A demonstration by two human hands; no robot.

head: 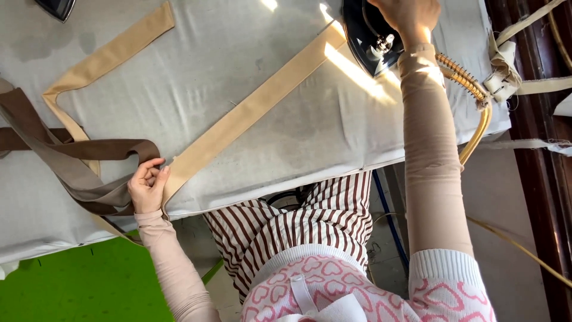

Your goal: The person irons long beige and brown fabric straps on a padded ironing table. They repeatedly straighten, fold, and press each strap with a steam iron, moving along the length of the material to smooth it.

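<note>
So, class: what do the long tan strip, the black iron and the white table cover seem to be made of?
Long tan strip: seemingly woven fabric, matte, folded flat with crisp edges, pinched by the left hand. Black iron under the right hand: glossy, probably metal or enamelled, since it reflects light. White table cover: likely cotton cloth, wrinkled and stained.

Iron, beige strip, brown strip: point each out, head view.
iron (pixel 363 33): head view, on its dark body beside the right hand (pixel 408 15).
beige strip (pixel 250 110): head view, mid-length of the flat diagonal run.
brown strip (pixel 89 149): head view, on the band leading to the left hand (pixel 148 186).
</note>
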